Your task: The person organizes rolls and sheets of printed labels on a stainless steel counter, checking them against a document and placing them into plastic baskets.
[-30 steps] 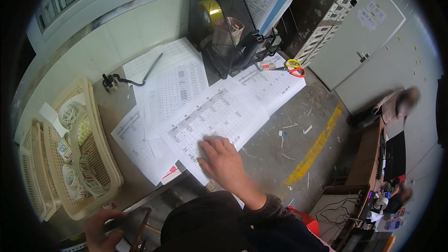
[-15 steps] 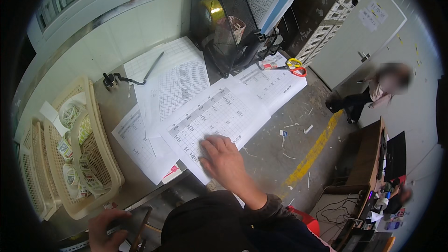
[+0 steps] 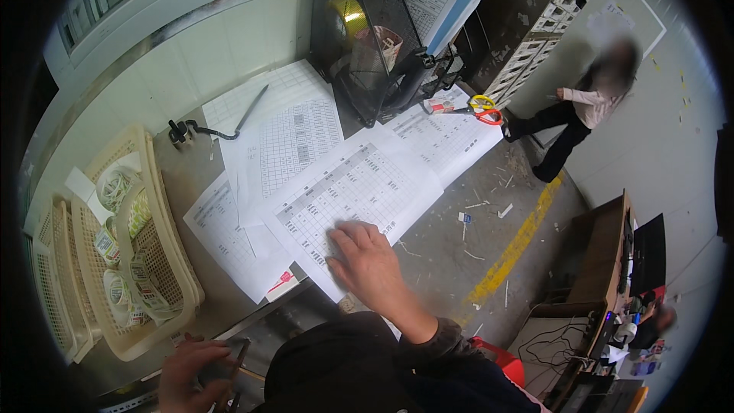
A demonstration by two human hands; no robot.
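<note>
My right hand (image 3: 372, 266) lies on the lower edge of a printed form (image 3: 344, 187) covered with a grid, its fingers slightly bent and pressing lightly on the paper. Nothing shows in its grasp. At the lower left, my left hand (image 3: 195, 373) hangs beside the table edge, fingers curved with a gap between them and the thumb. No object can be made out in it. More printed sheets (image 3: 302, 126) lie beneath and beyond the form. A grey pen (image 3: 252, 111) on a coiled cord rests across them.
Cream plastic baskets (image 3: 191, 260) with rolls of labels (image 3: 116, 187) stand at the left. Scissors (image 3: 483, 111) with red and yellow handles lie near a black mesh file holder (image 3: 325, 38). A person (image 3: 596, 103) walks by a door; a brown desk (image 3: 585, 268) stands at right.
My left hand has shifted slightly to the right. My right hand and the papers have stayed put. The person in the background has moved left, in front of the door.
</note>
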